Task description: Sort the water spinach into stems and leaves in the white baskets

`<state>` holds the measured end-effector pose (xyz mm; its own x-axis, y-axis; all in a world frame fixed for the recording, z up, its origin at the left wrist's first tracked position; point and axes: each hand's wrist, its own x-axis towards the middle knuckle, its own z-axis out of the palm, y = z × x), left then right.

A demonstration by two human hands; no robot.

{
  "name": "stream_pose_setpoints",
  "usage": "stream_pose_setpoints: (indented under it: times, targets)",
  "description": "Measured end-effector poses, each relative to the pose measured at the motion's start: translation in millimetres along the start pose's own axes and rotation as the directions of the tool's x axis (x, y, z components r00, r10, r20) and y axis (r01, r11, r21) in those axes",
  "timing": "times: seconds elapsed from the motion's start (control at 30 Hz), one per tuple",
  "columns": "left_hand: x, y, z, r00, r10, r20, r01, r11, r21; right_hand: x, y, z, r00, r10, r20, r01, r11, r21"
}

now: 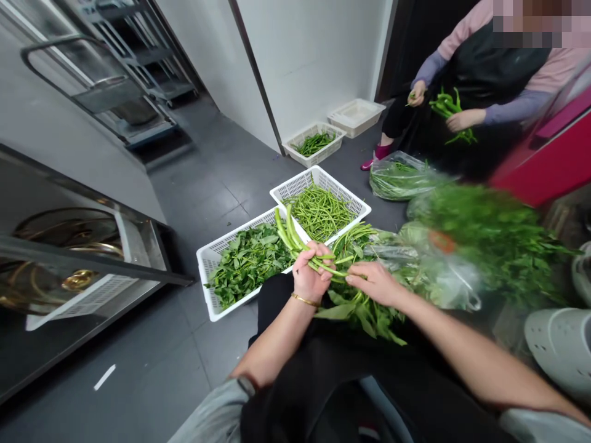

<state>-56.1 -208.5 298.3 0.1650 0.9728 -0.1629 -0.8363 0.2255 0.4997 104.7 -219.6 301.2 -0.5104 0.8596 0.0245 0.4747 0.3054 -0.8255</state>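
At three o'clock from the left hand (308, 283), a leafy bunch (494, 240) is blurred; at nine, a knee (274, 303) partly hides a basket of leaves (205, 292). Its fingers grip green stems (283, 231) pointing to eleven; the right hand (377, 283), fingertips partly hidden, pinches them.

This looks like a commercial kitchen's prep area: 2 white perforated baskets (205, 277) of leafy greens (252, 261) and green stems (321, 210) on grey floor tiles (198, 206), a metal rack (115, 261), a utility cart (150, 56), an aproned co-worker (489, 67).
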Motion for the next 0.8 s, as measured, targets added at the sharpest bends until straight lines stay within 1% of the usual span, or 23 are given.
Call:
stream_pose_setpoints:
  times: [0.03,0.07,0.1,0.13,0.17,0.2,0.23,0.27,0.33,0.37,0.4,0.43,0.5,0.57,0.63,0.67,0.73,0.77,0.8]
  targets:
    - [1.3,4.7,-0.6,0.999,0.042,-0.008,-0.042,0.999,-0.022,0.6,7.5,0.1,0.994,0.052,-0.094,-0.037,0.987,0.156]
    - [2.8,11.7,-3.5,0.997,0.074,-0.027,-0.075,0.997,-0.036,0.9,15.8,-2.0,0.978,0.111,-0.176,-0.062,0.963,0.262]
    - [4.7,20.5,-9.1,0.992,0.109,-0.059,-0.112,0.993,-0.047,1.0,24.8,-6.3,0.956,0.16,-0.248,-0.076,0.944,0.32]
    - [7.1,30.6,-17.3,0.984,0.146,-0.103,-0.152,0.987,-0.05,1.2,34.4,-12.6,0.929,0.199,-0.312,-0.086,0.936,0.342]
    - [10.0,41.3,-27.5,0.969,0.192,-0.153,-0.201,0.979,-0.045,1.7,44.3,-20.1,0.901,0.235,-0.366,-0.103,0.933,0.345]
    - [13.6,52.0,-39.1,0.959,0.205,-0.197,-0.213,0.977,-0.02,2.7,54.2,-27.9,0.873,0.278,-0.401,-0.136,0.928,0.347]
    - [18.2,62.2,-51.2,0.958,0.165,-0.236,-0.165,0.986,0.02,4.3,64.0,-35.0,0.854,0.323,-0.408,-0.188,0.922,0.338]
    - [23.6,71.8,-62.7,0.954,0.121,-0.276,-0.11,0.992,0.055,6.5,73.1,-40.6,0.844,0.369,-0.39,-0.251,0.913,0.32]
    - [36.3,90.4,-81.6,0.932,0.058,-0.359,-0.022,0.994,0.103,13.9,89.0,-45.3,0.84,0.445,-0.309,-0.372,0.888,0.27]
    - [42.4,100.6,-88.2,0.918,0.055,-0.393,-0.008,0.993,0.119,19.6,95.3,-44.3,0.841,0.469,-0.269,-0.408,0.877,0.252]
    - [47.4,112.0,-92.8,0.905,0.076,-0.419,-0.02,0.991,0.135,27.4,100.2,-41.2,0.838,0.486,-0.249,-0.428,0.868,0.254]
    - [50.7,124.9,-95.6,0.895,0.113,-0.43,-0.05,0.987,0.155,37.8,103.7,-36.1,0.835,0.492,-0.247,-0.429,0.862,0.269]
    - [50.3,154.1,-96.2,0.879,0.245,-0.408,-0.168,0.962,0.216,68.3,106.1,-19.2,0.843,0.472,-0.26,-0.392,0.868,0.306]
    - [40.9,183.2,-91.6,0.865,0.376,-0.333,-0.281,0.912,0.299,111.6,103.2,7.8,0.871,0.427,-0.243,-0.337,0.879,0.338]
    - [26.6,205.7,-83.2,0.858,0.448,-0.252,-0.33,0.855,0.4,162.8,96.3,43.9,0.905,0.387,-0.177,-0.308,0.883,0.355]
    - [19.6,213.4,-78.4,0.846,0.479,-0.233,-0.344,0.825,0.449,188.3,92.5,63.3,0.916,0.379,-0.133,-0.313,0.88,0.356]
    - [10.6,221.7,-69.3,0.827,0.505,-0.246,-0.32,0.784,0.531,232.6,87.3,97.9,0.933,0.359,-0.016,-0.333,0.881,0.337]
    - [10.1,223.2,-65.6,0.823,0.5,-0.269,-0.287,0.774,0.564,248.9,87.2,110.6,0.936,0.35,0.022,-0.338,0.884,0.322]
    - [13.1,223.4,-62.6,0.823,0.487,-0.292,-0.249,0.772,0.585,260.2,89.5,118.9,0.938,0.344,0.052,-0.343,0.888,0.306]
